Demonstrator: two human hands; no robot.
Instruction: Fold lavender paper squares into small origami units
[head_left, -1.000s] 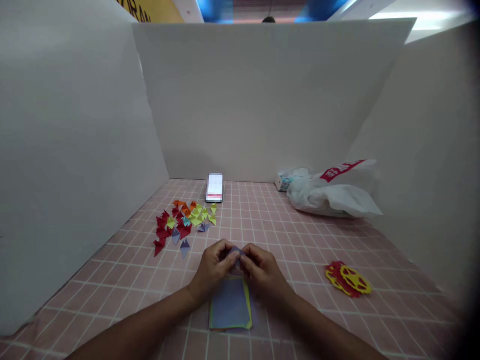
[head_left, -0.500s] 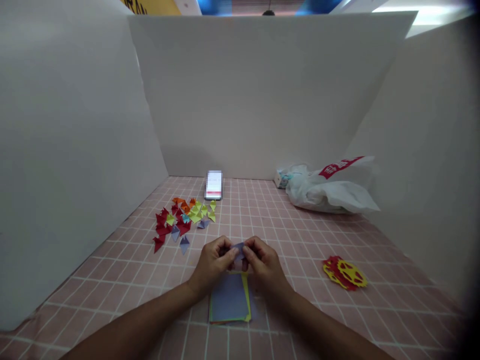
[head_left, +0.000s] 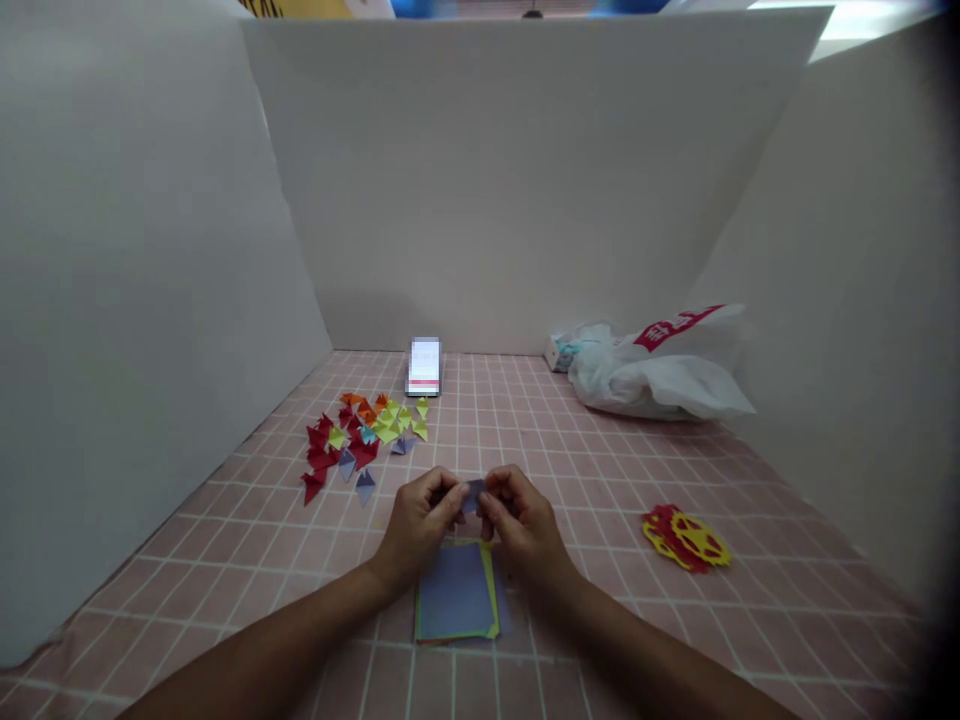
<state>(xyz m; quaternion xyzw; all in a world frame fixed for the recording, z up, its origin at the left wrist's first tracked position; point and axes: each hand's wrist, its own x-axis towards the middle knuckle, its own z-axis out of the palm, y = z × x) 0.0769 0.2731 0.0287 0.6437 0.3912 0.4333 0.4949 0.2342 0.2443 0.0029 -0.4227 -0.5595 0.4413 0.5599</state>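
Note:
A small folded piece of purple paper [head_left: 473, 495] is pinched between my two hands, just above the far edge of a paper stack. My left hand [head_left: 424, 518] grips its left side with thumb and fingers, and my right hand [head_left: 520, 518] grips the right side. Part of the piece is hidden by the fingers. Below lies the stack of square paper sheets [head_left: 456, 595], purple on top, with yellow and green edges showing. Ahead to the left, several folded paper figures [head_left: 363, 452] in red, orange, yellow and purple lie in a loose group.
A phone [head_left: 424, 366] stands upright near the back panel [head_left: 510, 180]. At the back right, a white plastic bag [head_left: 652, 375] rests beside a small tissue pack [head_left: 561, 352]. Red and yellow cut-out shapes [head_left: 694, 540] lie at the right. White panels enclose the pink checked tabletop [head_left: 600, 480].
Both hands still hold the purple paper, which now looks turned a little and shows more of its flat face. The whole view has shifted slightly.

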